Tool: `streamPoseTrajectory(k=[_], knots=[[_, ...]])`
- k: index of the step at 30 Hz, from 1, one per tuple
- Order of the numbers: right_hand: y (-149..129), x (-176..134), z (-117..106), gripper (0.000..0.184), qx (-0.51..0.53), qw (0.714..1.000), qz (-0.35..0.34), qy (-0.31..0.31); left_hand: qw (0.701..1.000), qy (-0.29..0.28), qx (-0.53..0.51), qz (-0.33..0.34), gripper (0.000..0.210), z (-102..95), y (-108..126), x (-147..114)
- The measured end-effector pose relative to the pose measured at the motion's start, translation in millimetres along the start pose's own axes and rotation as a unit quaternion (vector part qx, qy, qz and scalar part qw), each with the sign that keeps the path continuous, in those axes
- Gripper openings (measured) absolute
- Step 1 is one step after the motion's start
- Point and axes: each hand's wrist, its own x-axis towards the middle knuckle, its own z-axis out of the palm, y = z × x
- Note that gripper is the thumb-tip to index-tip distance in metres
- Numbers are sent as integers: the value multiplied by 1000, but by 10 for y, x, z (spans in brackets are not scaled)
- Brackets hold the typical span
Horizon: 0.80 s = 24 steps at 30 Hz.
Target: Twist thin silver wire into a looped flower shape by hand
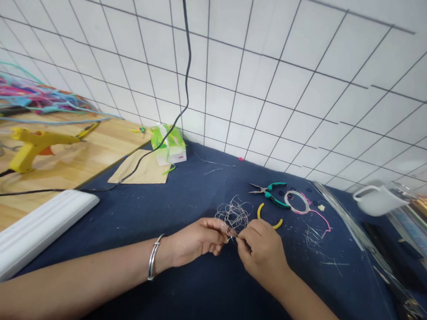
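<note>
My left hand (201, 239), with silver bangles on its wrist, pinches a tangle of thin silvery wire (234, 213) bent into loops. Close beside it, the fingertips of my right hand (262, 246) are closed on the wire's lower end, near the left fingertips. The loops stand up above and behind both hands. Just past my right hand lies a tool with yellow handles (276, 224), partly hidden by the hand. Farther back rest needle-nose pliers (270, 189) with green and black handles.
A tape roll (297, 203) with pink cord and wire scraps (314, 237) lie to the right. A white mug (379, 201) stands far right. On the left are a yellow glue gun (35, 147), a white power strip (43, 231) and a tissue pack (168, 144). A black cable (188, 80) hangs down.
</note>
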Motion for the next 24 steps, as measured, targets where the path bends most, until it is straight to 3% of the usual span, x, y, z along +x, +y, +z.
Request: streamPoseTrajectory(k=[7,16,24], knots=[[42,10,25,14,25,1000,0,-18,997,33,75,8,14,42,27,-18],[-49,-8,26,10,45,999,-17,-25,996,42,62,40,13,47,-11,-39],[-58,-14,52,15,-38,998,-51,-25,998,39,25,35,14,52,-16,-41]])
